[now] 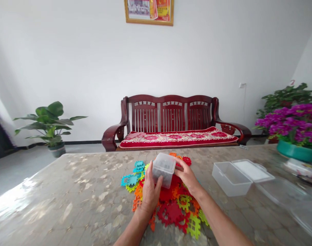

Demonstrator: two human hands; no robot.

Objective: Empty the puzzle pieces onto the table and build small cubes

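Note:
A small translucent plastic box (164,169), its lid down, is held between my two hands over a pile of toy pieces. My left hand (151,188) presses on its left side, thumb across the front. On the right side, my right hand (186,176) grips near the lid's edge. Dark small shapes show faintly through the box walls; I cannot make out what they are. Below and around lie flat notched plastic building pieces (172,212) in red, orange, yellow-green and blue. My hands and the box hide part of the pile.
To the right stands an open translucent box (231,179) with its lid (253,170) folded back. Clear plastic covers (281,191) lie beyond it. A teal pot of purple flowers (298,150) sits at the table's right end. Behind the table (76,191) is a wooden bench (171,112).

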